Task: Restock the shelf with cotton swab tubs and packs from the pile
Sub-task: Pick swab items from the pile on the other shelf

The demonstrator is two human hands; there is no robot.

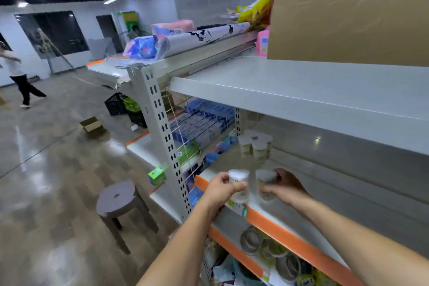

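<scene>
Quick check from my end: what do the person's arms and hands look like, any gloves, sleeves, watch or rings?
Both forearms are bare right down to the frame's bottom edge, so no sleeves show. The left hand and right hand wear no gloves. No watch, band or bracelet shows on either wrist. The picture is blurred at the fingers, so small rings cannot be ruled out.

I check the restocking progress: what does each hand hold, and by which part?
Each holds one tub by its side: left hand the left tub, right hand the right tub.
</scene>
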